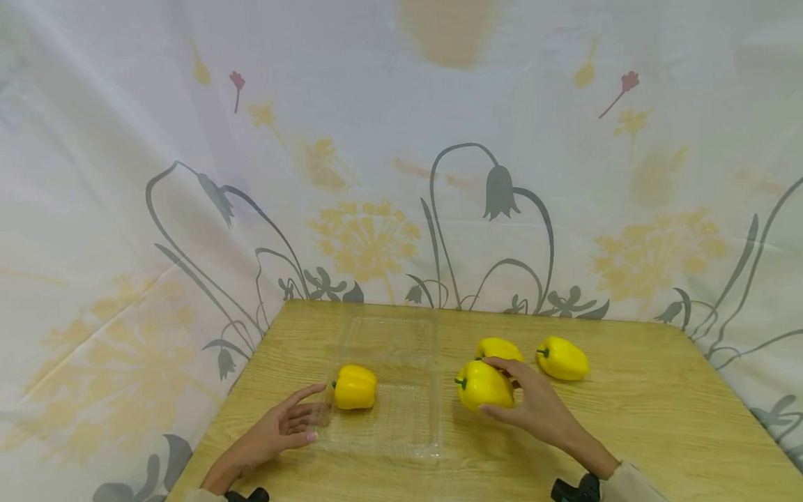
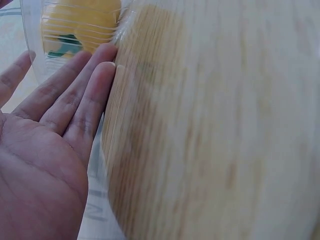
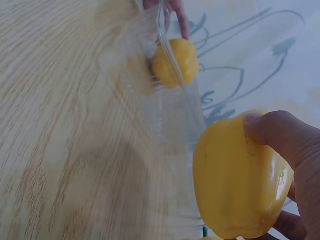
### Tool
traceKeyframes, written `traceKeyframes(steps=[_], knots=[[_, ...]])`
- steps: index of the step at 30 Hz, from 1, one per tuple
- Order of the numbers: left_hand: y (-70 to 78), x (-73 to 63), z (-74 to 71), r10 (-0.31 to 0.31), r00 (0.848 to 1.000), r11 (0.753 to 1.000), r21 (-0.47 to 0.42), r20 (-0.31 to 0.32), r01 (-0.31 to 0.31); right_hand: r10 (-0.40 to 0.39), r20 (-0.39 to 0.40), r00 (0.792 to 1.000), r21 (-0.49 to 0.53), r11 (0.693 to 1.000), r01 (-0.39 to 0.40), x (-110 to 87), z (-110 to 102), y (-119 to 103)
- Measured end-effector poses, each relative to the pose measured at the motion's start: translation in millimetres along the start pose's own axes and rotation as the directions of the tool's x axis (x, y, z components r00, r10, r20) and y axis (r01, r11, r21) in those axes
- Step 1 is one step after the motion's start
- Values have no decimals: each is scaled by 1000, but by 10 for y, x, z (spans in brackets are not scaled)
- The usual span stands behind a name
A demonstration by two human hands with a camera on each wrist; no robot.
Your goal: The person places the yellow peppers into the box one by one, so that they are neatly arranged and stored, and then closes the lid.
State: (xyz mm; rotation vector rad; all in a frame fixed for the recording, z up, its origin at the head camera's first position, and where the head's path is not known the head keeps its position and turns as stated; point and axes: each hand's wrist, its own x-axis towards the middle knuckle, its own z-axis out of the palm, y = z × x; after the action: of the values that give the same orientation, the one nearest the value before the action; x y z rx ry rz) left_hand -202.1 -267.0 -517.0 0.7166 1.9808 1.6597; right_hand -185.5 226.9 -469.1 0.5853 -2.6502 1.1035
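A: Start with what?

B: With the held yellow bell pepper (image 1: 479, 385), just right of the clear plastic container (image 1: 408, 415), stem pointing left. Gripped between thumb and fingers of the right hand (image 1: 533, 408); seemingly lifted off the table (image 1: 677, 418), to judge by the right wrist view.

A: Engaged in which step, then?

B: Probably in carrying over for packing, judging by a boxed pepper (image 1: 355, 388) at the left side of the container's near half. Not yet across the right wall.

A: And with the left hand (image 1: 288, 424)?

B: No grip. Just reaching with fairly straight fingers to the container's left wall, seemingly touching; perhaps steadying it.

A: Calling for what next?

B: For a lift over the thin rim, then a gentle lowering into the bare space beside the boxed pepper, without knocking the light plastic.

A: Anything farther out?

B: Note a partly hidden pepper (image 1: 500, 347) behind the held one, perhaps touching, and a loose pepper (image 1: 562, 359) farther right. Beyond, see the container's far half (image 1: 389, 339), apparently an opened lid, then a flower-printed curtain (image 1: 376, 139).
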Motion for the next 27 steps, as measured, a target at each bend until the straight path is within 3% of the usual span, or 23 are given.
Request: traceKeyframes(steps=[21, 27], knots=[[-23, -4, 8, -72, 997, 997, -8, -33, 72, -66, 55, 996, 33, 997, 65, 182, 162, -229], [-19, -5, 10, -53, 998, 999, -5, -27, 52, -70, 63, 996, 47, 997, 67, 215, 170, -309]])
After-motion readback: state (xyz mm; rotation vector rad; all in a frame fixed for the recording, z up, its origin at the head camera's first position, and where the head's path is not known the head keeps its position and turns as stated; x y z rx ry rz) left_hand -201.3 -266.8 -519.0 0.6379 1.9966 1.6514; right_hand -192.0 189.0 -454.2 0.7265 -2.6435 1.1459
